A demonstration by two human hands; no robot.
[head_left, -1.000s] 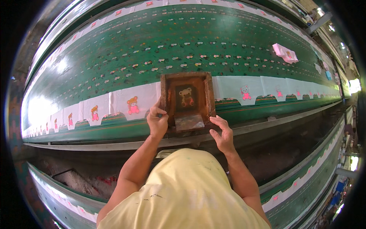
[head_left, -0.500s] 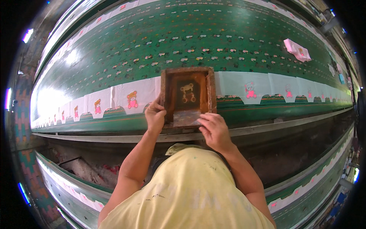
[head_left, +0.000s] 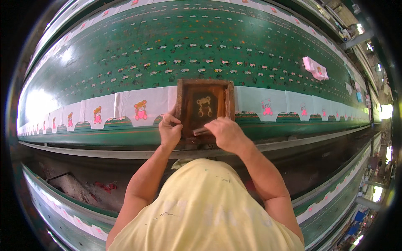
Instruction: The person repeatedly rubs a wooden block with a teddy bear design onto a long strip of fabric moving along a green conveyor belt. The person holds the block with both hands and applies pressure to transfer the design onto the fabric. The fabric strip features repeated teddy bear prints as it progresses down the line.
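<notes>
Three large bear prints lead us in from the left of the frame, brown heads over pink bodies, one each on white fabric pieces along the green worktop; smaller ones trail off toward the far left, too tiny in the fisheye bend to count. Into the centre, and here's the left hand, fingers curled and gripping the lower left side of one wooden frame, some fingertips tucked out of sight. One pale bear shape shows inside that frame, just above and between the two hands. Below it, one flat blade lies tilted, its left end out in view, its right end lost under the right hand, whose fingers are bent and clamped on it. That hand and forearm cover the frame's lower right corner, and the lower edge is dark and hard to read. On to the right: one clear bear, pale head and pink body, sits on the nearest white piece, with a fainter row shrinking beyond. Finally, upper right, one pink stack, its layers too small to count.
</notes>
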